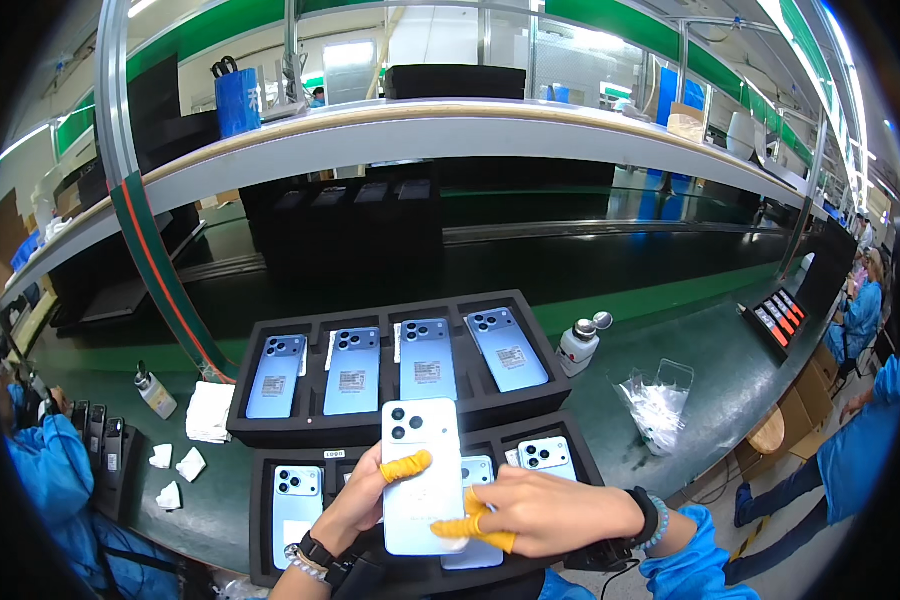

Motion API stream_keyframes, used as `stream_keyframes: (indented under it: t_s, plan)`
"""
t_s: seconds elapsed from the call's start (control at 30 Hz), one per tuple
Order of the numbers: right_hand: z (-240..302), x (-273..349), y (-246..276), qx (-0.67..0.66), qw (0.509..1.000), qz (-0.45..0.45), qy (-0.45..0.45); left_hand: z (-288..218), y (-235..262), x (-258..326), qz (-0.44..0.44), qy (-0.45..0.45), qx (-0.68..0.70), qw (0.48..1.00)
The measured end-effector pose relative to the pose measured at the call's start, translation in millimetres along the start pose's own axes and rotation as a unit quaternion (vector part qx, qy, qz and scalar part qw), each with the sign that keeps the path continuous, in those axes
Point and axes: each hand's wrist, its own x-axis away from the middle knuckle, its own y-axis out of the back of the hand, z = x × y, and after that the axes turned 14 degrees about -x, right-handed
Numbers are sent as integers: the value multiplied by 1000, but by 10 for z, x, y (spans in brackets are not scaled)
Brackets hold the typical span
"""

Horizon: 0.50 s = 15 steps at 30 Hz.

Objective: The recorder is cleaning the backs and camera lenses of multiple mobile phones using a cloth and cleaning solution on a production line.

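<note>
I hold a pale blue smartphone [422, 478] back side up above the near black foam tray [262, 520]. My left hand [355, 505] grips its left edge, an orange finger cot on the thumb lying across the back. My right hand [545, 512] holds its lower right corner, also with orange cots on the fingertips. Other blue phones lie in the near tray at the left [296, 500] and right [545, 455]. The far black tray [395, 412] carries several blue phones, backs up, each with a white label.
A white pump bottle [577, 346] stands right of the far tray, with a heap of clear plastic bags [658, 402] beyond. White cloths [210, 411] and a small bottle [156, 391] lie at the left. People in blue coats stand at the left [55, 490] and right [860, 440].
</note>
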Motion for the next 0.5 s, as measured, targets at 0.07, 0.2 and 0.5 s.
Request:
stream_keyframes:
  t_s: [0.07, 0.2, 0.5]
  plan:
    - [-27, -53, 65, 14, 999, -21, -19, 43, -24, -10, 19, 9, -32, 999]
    - [-148, -126, 39, 88, 983, -155, -34, 45, -53, -24, 29, 29, 24, 999]
    - [-196, -283, -166, 173, 940, -294, -7, -24, -164, 48, 5, 32, -1, 999]
